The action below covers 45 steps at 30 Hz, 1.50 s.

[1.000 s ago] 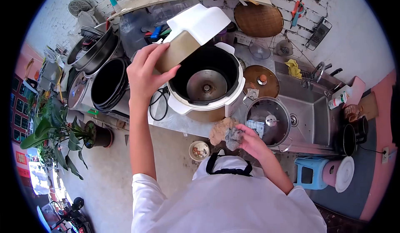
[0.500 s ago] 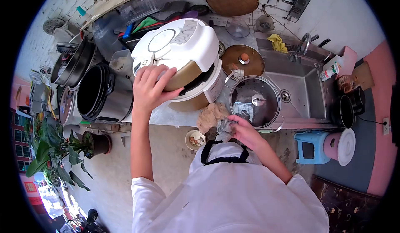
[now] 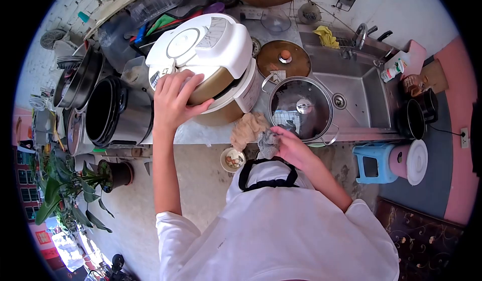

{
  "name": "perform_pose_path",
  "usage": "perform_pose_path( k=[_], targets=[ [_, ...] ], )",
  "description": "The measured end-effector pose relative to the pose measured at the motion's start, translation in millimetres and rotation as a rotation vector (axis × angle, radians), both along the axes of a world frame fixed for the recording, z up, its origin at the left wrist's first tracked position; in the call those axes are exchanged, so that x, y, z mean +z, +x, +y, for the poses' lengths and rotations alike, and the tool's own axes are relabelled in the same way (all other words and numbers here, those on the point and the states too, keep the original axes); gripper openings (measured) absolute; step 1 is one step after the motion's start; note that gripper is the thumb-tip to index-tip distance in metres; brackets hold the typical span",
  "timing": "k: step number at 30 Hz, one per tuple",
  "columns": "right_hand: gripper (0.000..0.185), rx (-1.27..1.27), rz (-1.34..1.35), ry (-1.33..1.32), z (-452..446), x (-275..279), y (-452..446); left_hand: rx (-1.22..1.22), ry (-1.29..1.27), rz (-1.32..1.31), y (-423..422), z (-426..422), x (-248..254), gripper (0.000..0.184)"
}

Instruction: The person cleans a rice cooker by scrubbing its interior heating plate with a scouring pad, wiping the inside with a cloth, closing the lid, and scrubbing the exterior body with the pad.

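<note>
Lid [image 3: 183, 42] is sitting not fully down on the cooker [image 3: 221, 114] left of the sink [image 3: 369, 87], as I am clamping its near edge with my left hand [image 3: 173, 100], right hand [image 3: 296, 151] pinching a grey cloth [image 3: 268, 144] nearby.

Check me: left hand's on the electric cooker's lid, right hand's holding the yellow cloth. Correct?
Not quite: per the current head view, the right hand holds a crumpled grey cloth. The yellow cloth lies at the back edge of the sink. The left hand is on the electric cooker's lid, as you said.
</note>
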State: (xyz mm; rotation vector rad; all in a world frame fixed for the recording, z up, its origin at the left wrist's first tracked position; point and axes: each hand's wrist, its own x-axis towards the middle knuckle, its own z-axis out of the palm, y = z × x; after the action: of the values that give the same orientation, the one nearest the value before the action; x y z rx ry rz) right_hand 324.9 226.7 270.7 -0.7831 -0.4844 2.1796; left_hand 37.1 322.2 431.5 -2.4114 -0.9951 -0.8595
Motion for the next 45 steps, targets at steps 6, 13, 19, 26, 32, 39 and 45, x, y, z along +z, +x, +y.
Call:
perform_pose_path(
  k=[6,13,19,26,32,39,45],
  targets=[
    [0.027,-0.016,-0.011,0.005,-3.4,1.0,-1.3,0.050,-0.225,-0.104,11.3,-26.9,12.3,0.043],
    [0.029,-0.045,-0.030,-0.004,7.5,11.8,-0.4,0.217,-0.262,-0.251,33.9,-34.9,-10.8,0.043],
    [0.023,-0.116,-0.184,0.514,82.3,123.2,-6.5,0.237,-0.221,-0.370,36.0,-33.9,-14.6,0.039],
    [0.032,-0.197,-0.886,1.202,181.7,204.9,-57.5,0.247,-0.149,-0.501,32.1,-31.3,-14.9,0.033],
    [0.037,0.052,-1.273,1.313,209.4,209.0,-79.8,0.568,-0.076,-1.053,22.8,-67.9,-55.7,0.036],
    [0.028,0.302,-1.319,1.189,231.6,204.0,-66.0,0.717,-0.352,-1.429,22.9,-109.8,-105.8,0.038],
    [0.062,0.240,-1.562,1.502,189.5,213.5,-76.1,0.657,-0.406,-1.416,23.4,-112.2,-106.0,0.052]
  ],
)
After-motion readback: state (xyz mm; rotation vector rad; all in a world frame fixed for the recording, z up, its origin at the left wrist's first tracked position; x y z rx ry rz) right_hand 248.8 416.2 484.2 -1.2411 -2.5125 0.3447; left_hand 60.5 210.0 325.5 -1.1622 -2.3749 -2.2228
